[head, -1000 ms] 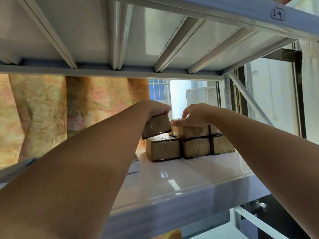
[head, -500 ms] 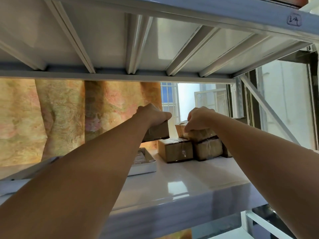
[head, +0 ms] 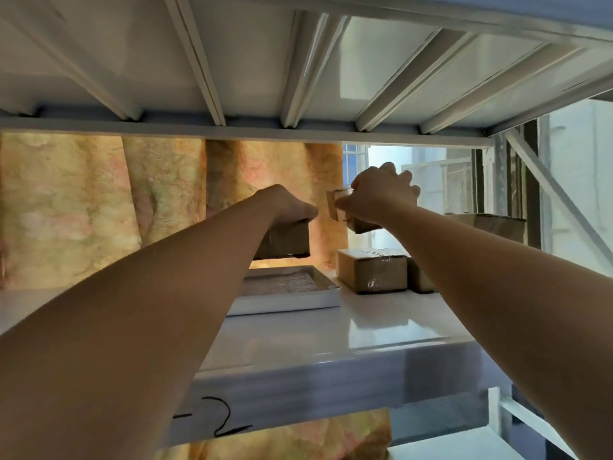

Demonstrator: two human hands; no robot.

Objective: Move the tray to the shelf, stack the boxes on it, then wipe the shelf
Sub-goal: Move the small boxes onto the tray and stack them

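Boxes lifted since a second ago: left hand [head: 288,205] clasps one box [head: 283,240] above the tray [head: 292,298]; right hand [head: 381,197] pinches another [head: 345,210], raised off the stack [head: 373,272] toward the shelf's [head: 348,330] rear right. Stacking underway; wiping pending.

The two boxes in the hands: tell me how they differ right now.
The left hand's box hangs level above the tray; the right hand's box is tilted, higher, over the boxes still on the shelf. The left hand covers its top; the right hand grips one end. Both are taped brown cardboard.
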